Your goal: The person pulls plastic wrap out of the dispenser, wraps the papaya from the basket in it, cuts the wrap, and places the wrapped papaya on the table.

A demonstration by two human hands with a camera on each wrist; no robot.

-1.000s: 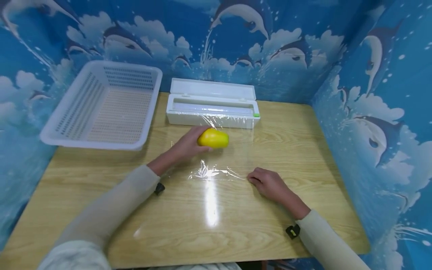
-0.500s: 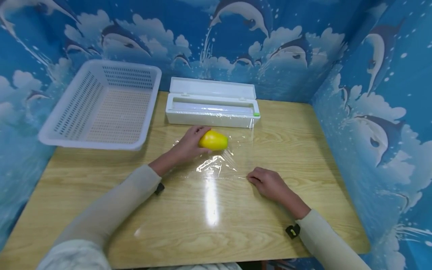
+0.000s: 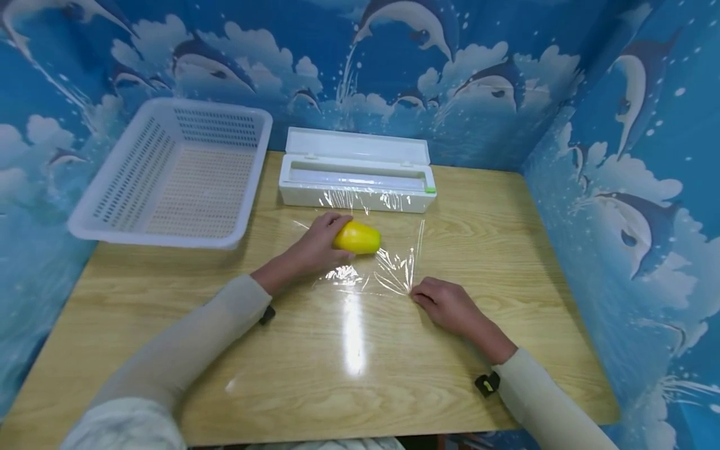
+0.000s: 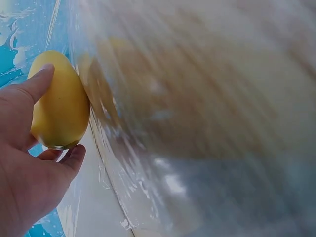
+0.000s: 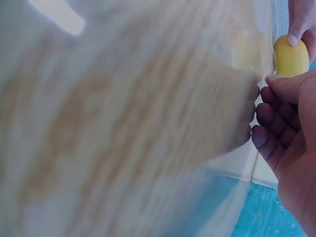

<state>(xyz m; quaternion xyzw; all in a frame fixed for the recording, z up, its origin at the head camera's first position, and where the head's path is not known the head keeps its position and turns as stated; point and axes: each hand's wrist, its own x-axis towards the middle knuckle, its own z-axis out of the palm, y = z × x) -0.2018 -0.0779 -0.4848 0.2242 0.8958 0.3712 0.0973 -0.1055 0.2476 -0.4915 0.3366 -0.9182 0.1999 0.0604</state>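
Note:
My left hand (image 3: 315,247) grips a yellow papaya (image 3: 358,238) with a green end, thumb on one side and fingers round the other. The left wrist view shows the papaya (image 4: 61,101) close against the tabletop. Under and around it spreads clear cling film (image 3: 396,270), drawn from a white dispenser box (image 3: 360,199) with its lid up and a roll inside. At the film's near right corner, my right hand (image 3: 447,304) pinches the edge between thumb and curled fingers. Creases fan out from that pinch towards the papaya.
A white plastic basket (image 3: 243,206) with slotted walls stands at the back left. The wooden table (image 3: 484,219) meets a dolphin-print curtain (image 3: 484,134) at the back and on the right.
The film's near right corner has become gathered and creased, pulled taut towards the papaya. The papaya and left hand have shifted slightly nearer; the right hand has hardly moved.

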